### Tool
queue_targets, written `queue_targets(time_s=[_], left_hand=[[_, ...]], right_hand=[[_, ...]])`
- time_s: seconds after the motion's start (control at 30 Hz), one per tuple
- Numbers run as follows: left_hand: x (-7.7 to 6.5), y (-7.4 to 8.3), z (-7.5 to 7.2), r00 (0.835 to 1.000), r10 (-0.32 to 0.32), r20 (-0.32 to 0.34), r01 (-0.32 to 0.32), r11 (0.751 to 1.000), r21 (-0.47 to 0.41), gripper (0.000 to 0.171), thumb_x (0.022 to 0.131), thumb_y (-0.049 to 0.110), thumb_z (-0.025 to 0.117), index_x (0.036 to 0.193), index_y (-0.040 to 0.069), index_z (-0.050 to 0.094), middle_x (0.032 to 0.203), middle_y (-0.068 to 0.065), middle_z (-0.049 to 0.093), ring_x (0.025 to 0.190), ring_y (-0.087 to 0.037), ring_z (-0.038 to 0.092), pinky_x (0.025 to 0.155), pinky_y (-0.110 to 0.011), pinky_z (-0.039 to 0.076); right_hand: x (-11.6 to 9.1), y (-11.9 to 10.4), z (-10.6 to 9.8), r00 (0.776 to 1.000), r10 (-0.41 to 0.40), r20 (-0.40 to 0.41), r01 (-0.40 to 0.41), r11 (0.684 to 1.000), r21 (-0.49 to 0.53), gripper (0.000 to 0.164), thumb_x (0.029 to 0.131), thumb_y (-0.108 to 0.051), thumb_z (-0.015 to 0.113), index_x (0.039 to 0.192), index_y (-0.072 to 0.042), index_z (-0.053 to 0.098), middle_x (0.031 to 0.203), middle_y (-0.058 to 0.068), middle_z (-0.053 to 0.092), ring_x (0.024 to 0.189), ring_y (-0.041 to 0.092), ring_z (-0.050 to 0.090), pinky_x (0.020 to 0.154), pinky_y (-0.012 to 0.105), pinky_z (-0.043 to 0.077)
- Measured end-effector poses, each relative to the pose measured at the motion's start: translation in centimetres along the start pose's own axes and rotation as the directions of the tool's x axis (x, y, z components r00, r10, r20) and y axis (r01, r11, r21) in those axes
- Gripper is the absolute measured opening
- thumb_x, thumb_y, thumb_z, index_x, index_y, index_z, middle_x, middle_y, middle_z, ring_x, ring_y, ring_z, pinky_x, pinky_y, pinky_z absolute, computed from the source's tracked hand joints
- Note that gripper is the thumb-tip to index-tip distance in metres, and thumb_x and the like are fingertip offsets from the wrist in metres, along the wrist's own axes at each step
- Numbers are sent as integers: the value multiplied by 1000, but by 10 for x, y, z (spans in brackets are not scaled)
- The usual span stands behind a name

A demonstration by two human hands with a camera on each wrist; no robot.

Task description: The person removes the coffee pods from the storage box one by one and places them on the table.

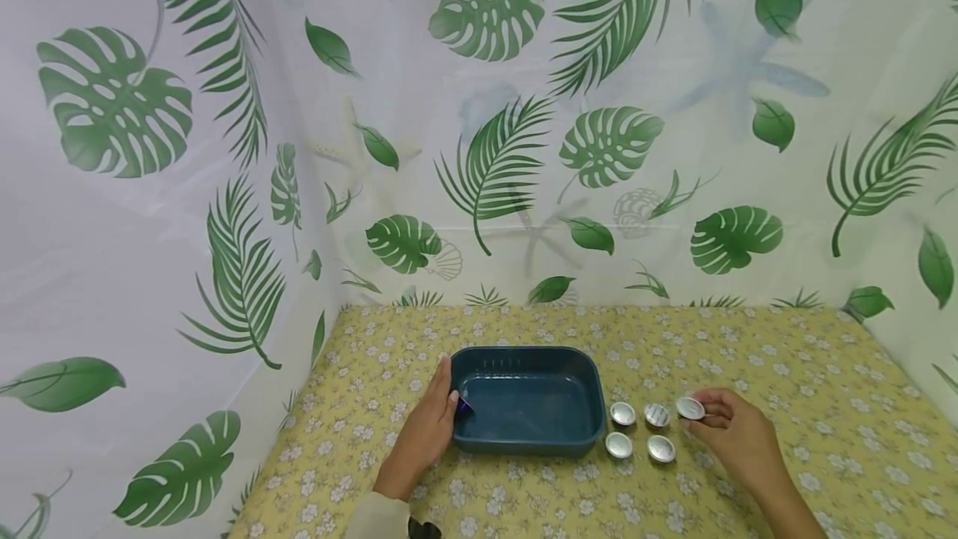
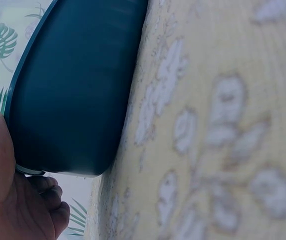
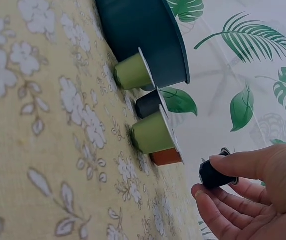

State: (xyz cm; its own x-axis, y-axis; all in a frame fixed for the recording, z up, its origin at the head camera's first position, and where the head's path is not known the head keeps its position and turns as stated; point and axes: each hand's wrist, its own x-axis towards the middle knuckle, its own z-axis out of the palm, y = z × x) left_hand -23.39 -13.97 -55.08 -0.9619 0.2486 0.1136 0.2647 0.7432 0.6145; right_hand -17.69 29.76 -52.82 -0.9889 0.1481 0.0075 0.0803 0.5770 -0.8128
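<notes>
On the right, my right hand point(image 1: 739, 435) pinches a black coffee capsule point(image 3: 213, 175) between thumb and fingers, its silver lid showing in the head view. Several more capsules stand lid up on the cloth between that hand and the dish: green ones point(image 3: 153, 132), a black one point(image 3: 147, 104) and an orange-brown one point(image 3: 165, 157). My left hand point(image 1: 425, 435) grips the left side of the dark blue rectangular dish point(image 1: 524, 410), thumb at the rim and fingers along the outer wall. Just inside the dish by that thumb lies a small purple-blue item point(image 1: 465, 406), partly hidden.
A yellow flowered cloth point(image 1: 359, 389) covers the table. White curtains with green leaf prints point(image 1: 509, 273) hang behind the table and along its left side. The capsules stand close to the dish's right wall.
</notes>
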Motion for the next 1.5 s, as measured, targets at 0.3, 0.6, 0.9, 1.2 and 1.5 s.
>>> queue_targets(time_s=[0.3, 0.6, 0.9, 1.2, 1.5], left_hand=[[0, -1, 0, 1000, 5, 5, -5, 1000, -4, 61, 114, 30, 31, 165, 11, 3, 170, -10, 8, 154, -30, 16, 120, -55, 24], [1, -3, -1, 1000, 20, 10, -20, 1000, -2, 62, 113, 38, 26, 164, 14, 0, 170, -10, 7, 155, -30, 15, 120, -55, 23], [1, -3, 0, 1000, 16, 9, -15, 1000, -13, 61, 114, 35, 28, 165, 14, 1, 170, -11, 7, 155, -30, 14, 121, -56, 22], [0, -2, 0, 1000, 10, 10, -10, 1000, -17, 61, 114, 31, 29, 165, 13, 2, 170, -11, 7, 155, -32, 14, 120, -56, 22], [0, -3, 0, 1000, 6, 13, -6, 1000, -20, 61, 114, 33, 28, 165, 14, 1, 170, -10, 6, 155, -32, 15, 120, -56, 22]], right_hand=[[4, 10, 0, 1000, 0, 31, 1, 1000, -25, 52, 87, -19, 82, 127, 5, 60, 112, 18, 70, 88, 18, 68, 66, 28, 57], [9, 18, -3, 999, -8, 51, 11, 999, -45, 55, 87, -22, 82, 128, 6, 59, 112, 18, 69, 86, 16, 68, 65, 28, 56], [12, 25, -1, 999, -16, 51, 19, 998, -59, 51, 87, -21, 82, 125, 6, 60, 109, 17, 70, 88, 19, 69, 66, 28, 55], [15, 31, 3, 999, -15, 43, 18, 997, -76, 47, 86, -18, 82, 121, 6, 61, 105, 15, 69, 86, 19, 67, 66, 31, 55], [15, 30, 6, 999, -24, 34, 27, 995, -95, 46, 86, -14, 81, 121, 6, 60, 104, 15, 69, 83, 19, 65, 64, 31, 54]])
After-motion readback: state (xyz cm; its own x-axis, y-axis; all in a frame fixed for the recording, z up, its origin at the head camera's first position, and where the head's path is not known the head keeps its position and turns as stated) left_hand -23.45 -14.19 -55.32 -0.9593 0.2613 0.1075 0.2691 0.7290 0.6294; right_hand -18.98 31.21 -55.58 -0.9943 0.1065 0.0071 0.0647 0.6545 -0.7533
